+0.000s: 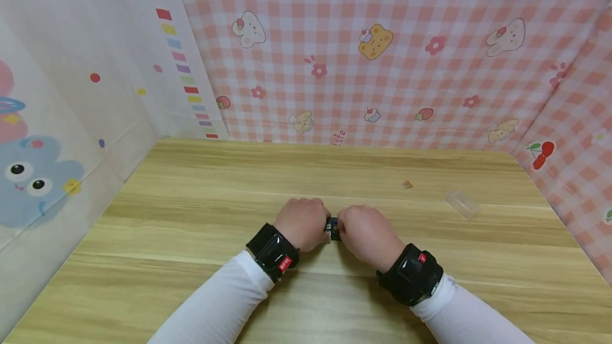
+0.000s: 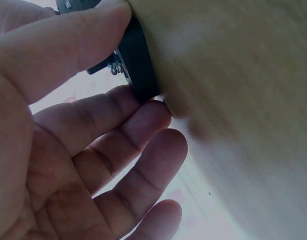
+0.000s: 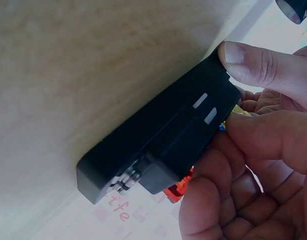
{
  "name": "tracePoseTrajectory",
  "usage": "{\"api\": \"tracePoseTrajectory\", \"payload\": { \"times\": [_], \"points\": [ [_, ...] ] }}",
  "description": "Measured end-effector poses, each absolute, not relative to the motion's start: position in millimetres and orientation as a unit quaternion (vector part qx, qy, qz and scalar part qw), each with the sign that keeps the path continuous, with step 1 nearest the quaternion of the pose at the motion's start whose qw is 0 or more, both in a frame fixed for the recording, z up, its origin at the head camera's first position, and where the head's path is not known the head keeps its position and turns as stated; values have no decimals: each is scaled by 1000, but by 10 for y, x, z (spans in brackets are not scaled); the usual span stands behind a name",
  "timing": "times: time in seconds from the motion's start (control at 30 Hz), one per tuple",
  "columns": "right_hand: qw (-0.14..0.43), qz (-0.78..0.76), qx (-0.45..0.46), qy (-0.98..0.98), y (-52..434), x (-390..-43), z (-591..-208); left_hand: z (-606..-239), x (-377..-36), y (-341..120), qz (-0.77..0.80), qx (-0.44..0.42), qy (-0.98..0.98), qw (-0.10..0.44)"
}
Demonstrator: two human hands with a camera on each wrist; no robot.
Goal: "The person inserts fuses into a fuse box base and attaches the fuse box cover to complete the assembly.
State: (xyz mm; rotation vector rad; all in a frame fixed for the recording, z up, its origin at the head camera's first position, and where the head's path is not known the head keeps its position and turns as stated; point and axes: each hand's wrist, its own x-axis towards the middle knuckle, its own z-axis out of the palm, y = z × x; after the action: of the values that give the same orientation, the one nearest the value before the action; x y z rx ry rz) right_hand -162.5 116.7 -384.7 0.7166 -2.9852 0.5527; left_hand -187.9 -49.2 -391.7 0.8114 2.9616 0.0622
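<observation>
Hands [image 1: 334, 230] around black holder [image 1: 332, 228]

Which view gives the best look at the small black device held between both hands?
The right wrist view: the black device fills the frame. The left wrist view shows one end; the head view only a sliver between the left hand and right hand.

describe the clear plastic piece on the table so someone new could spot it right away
Start from the wooden table and go to its right side, near the pink checked wall. The clear plastic piece lies there alone, right of both hands. Unlike the tiny orange bit to its left, it is larger, see-through and nearly colourless.
</observation>
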Motion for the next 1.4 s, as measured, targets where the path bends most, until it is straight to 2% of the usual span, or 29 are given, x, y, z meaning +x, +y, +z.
{"api": "tracePoseTrajectory", "payload": {
  "times": [0.67,1.4],
  "points": [
    [41,139,258,-955,1146,-1612,-3886,-3911,-1866,-488,17,262,964,32],
    [38,131,282,-950,1166,-1607,-3865,-3928,-1870,-489,17,266,964,18]
  ]
}}
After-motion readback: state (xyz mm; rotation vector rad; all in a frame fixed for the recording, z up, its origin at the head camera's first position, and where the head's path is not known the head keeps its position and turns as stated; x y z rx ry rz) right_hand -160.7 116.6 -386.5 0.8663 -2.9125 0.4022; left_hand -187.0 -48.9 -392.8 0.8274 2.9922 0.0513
